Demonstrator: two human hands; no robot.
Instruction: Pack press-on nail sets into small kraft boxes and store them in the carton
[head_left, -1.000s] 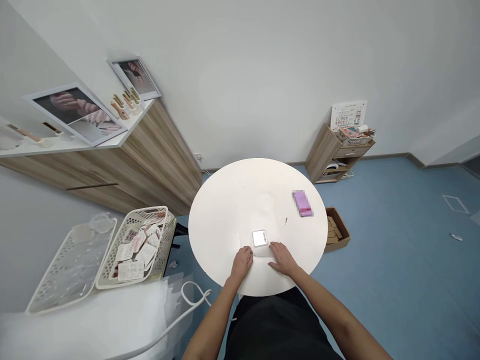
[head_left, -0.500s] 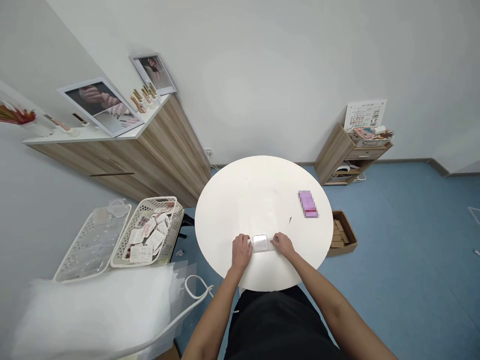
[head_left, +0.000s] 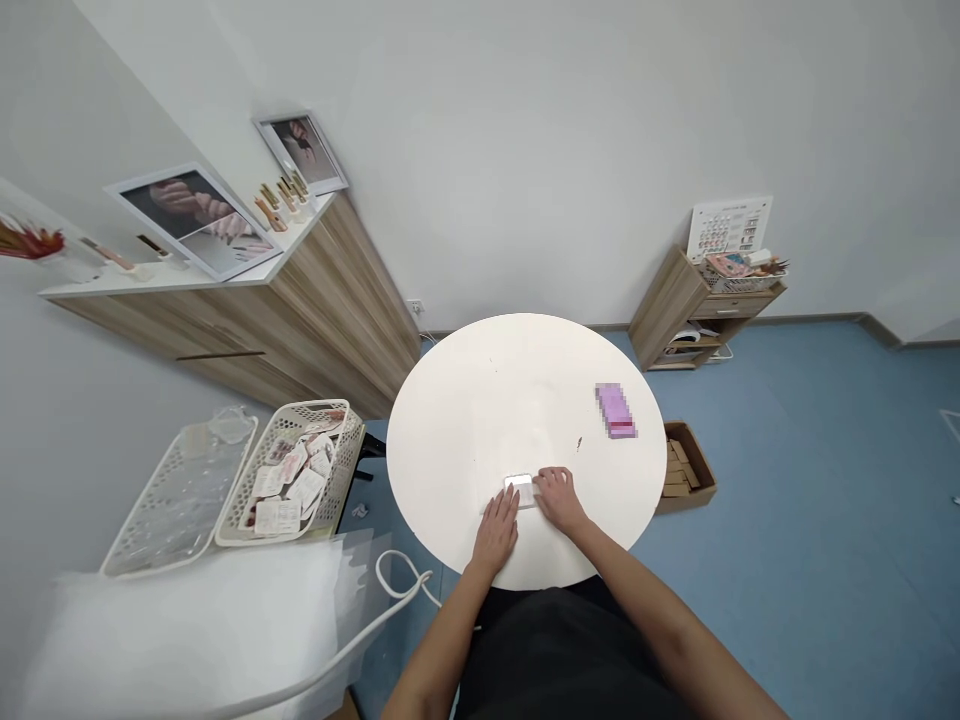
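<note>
A small clear, whitish packet (head_left: 519,489) lies near the front edge of a round white table (head_left: 480,410). My left hand (head_left: 498,530) rests flat beside it, fingers stretched out and touching its near left side. My right hand (head_left: 558,496) lies at the packet's right edge, fingers curled against it; whether they grip it I cannot make out. A pink blurred rectangle (head_left: 615,410) lies on the table's right part, apart from both hands.
Left of the table stand a white basket (head_left: 296,470) holding several paper packets and a second white tray (head_left: 176,500). A wooden cabinet (head_left: 300,300) stands behind left. A small shelf (head_left: 682,300) and a cardboard box (head_left: 686,470) are on the right.
My left hand has flattened and slid back from the packet's left end. My right hand has moved closer over the packet's right side. The view shifted slightly.
</note>
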